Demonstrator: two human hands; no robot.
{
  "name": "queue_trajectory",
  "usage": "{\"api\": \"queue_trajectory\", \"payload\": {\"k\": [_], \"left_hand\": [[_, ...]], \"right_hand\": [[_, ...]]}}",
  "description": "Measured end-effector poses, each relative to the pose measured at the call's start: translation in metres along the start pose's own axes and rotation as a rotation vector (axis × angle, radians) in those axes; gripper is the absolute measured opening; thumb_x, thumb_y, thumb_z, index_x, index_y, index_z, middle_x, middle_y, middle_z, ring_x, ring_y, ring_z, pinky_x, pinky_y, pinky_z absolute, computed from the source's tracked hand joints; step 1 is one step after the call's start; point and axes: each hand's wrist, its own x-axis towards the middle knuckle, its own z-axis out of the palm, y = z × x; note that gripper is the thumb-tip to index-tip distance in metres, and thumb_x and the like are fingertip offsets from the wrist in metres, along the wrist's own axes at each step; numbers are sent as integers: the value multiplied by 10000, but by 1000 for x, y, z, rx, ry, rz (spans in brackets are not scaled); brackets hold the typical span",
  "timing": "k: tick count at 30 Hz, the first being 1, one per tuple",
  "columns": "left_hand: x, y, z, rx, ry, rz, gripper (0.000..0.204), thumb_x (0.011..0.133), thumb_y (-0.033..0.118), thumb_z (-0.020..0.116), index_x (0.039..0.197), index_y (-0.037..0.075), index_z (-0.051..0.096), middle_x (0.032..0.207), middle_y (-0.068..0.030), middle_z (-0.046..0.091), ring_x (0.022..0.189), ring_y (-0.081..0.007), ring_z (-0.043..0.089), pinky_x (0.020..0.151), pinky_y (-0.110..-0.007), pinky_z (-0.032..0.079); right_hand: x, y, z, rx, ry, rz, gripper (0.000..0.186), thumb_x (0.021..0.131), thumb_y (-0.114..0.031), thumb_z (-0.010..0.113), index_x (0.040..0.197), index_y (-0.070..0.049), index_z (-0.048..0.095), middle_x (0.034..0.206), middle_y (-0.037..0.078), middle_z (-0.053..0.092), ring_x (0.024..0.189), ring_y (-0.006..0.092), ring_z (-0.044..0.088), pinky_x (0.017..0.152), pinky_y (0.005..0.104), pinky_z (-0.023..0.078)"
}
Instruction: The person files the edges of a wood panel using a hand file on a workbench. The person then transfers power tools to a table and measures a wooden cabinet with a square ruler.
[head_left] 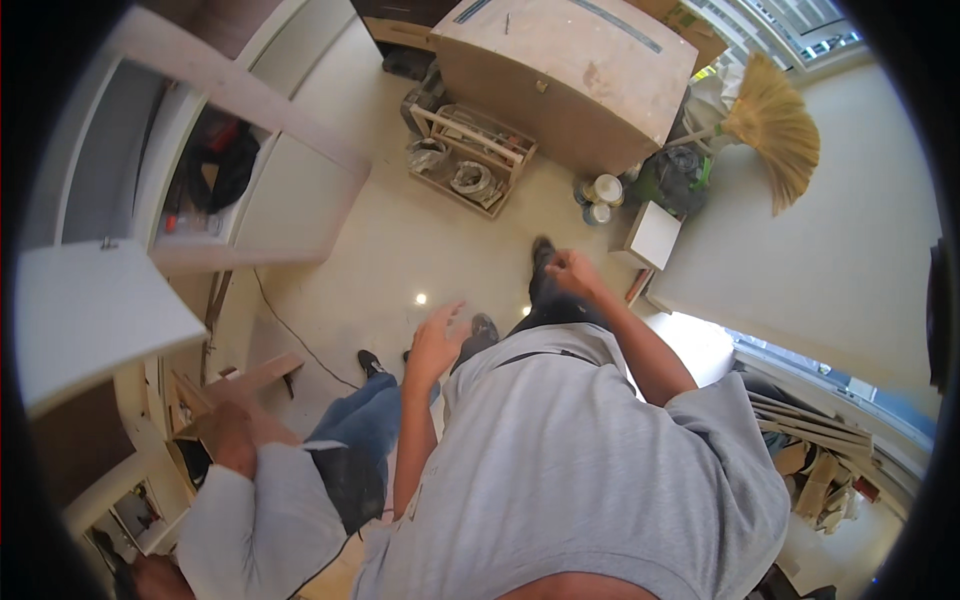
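My left hand [436, 340] is held out over the floor in front of my body, fingers spread, with nothing in it. Further right and a little higher, my right hand [573, 271] is up in front of my dark trousers. Its fingers are curled together, and whatever they may hold is hidden. Neither hand touches any furniture. Ahead on the floor sits a wooden tool caddy [447, 188] with a bar handle, holding tools and plastic-lined containers. Right of it stand several small paint cans [608, 188].
A large pale wooden chest [560, 65] stands ahead, a straw broom [776, 130] to its right. At left, an open cabinet door [105, 315] juts out near a cable [300, 338]. Another person [262, 520] is close on my left. A small white box [655, 235] stands right.
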Motion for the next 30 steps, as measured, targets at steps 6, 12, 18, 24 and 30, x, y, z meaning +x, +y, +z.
{"api": "queue_trajectory", "payload": {"k": [6, 12, 18, 24, 30], "left_hand": [[156, 23, -17, -44, 104, -104, 327, 964, 146, 720, 1275, 44, 713, 1099, -98, 743, 943, -194, 702, 831, -330, 558], [302, 101, 2, -118, 214, -284, 277, 981, 146, 715, 1234, 35, 719, 1010, -59, 724, 901, -158, 672, 819, -308, 546], [383, 198, 45, -266, 116, -356, 305, 992, 170, 706, 1259, 22, 698, 1061, -131, 727, 951, -218, 712, 863, -346, 559], [414, 230, 68, -27, -39, -498, 378, 978, 177, 711, 1335, 59, 666, 1201, -182, 713, 1082, -338, 697, 963, -421, 546], [459, 234, 57, -50, -1, -426, 422, 989, 193, 707, 1380, 51, 638, 1258, -170, 710, 1131, -322, 695, 982, -422, 541]], "right_hand": [[200, 1, -140, 193, 210, 45, 312, 883, -308, 761, 897, 1, 722, 732, 174, 722, 708, 300, 733, 703, 435, 561], [469, -57, -253, 80, 203, -40, 351, 880, -356, 765, 911, -6, 748, 768, 195, 739, 754, 345, 739, 756, 446, 574], [675, -143, -288, -9, 259, -53, 439, 905, -403, 723, 1024, 20, 733, 922, 245, 761, 873, 411, 753, 816, 485, 602], [751, -146, -281, -136, 287, -106, 408, 891, -331, 688, 1071, 33, 719, 1064, 306, 739, 999, 469, 719, 863, 525, 590], [744, -127, -301, 26, -1, -168, 337, 897, -261, 683, 1009, 55, 720, 924, 233, 754, 905, 381, 750, 778, 485, 592]]}}
